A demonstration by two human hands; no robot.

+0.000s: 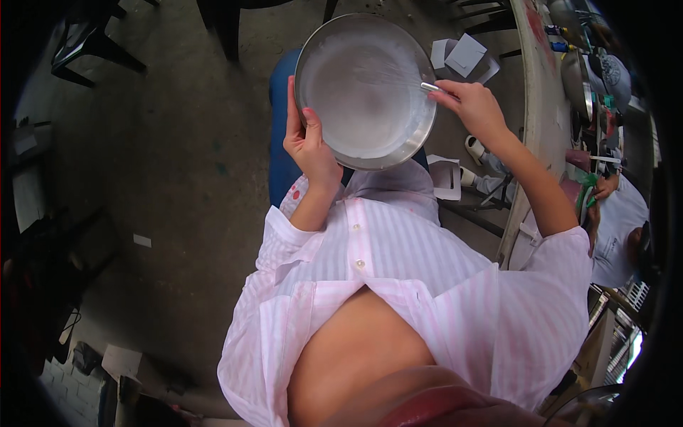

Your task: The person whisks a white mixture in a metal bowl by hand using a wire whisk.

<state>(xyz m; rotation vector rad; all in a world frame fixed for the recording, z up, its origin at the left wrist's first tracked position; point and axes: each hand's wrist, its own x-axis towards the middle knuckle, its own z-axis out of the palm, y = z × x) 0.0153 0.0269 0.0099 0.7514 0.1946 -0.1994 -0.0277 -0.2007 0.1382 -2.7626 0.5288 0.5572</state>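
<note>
A wide metal mixing bowl [411, 149] is held over my lap, with a pale, whitish liquid [363, 117] coating its inside. My left hand [311, 146] is closed on the bowl's left side, fingers along the outer wall and thumb up by the rim. At the opposite side, my right hand [475, 108] grips the handle of a wire whisk [430, 87]. The whisk's wires reach leftward over the bowl's inside and look faint and smeared; how deep they dip in the liquid cannot be made out.
A long pale table [535, 78] runs along my right, bearing another metal bowl [578, 84] and several items. Beyond it is a co-worker in a white shirt [620, 231]. White cartons [466, 55] lie on the floor near the table. Dark plastic chairs [92, 48] stand at the far left.
</note>
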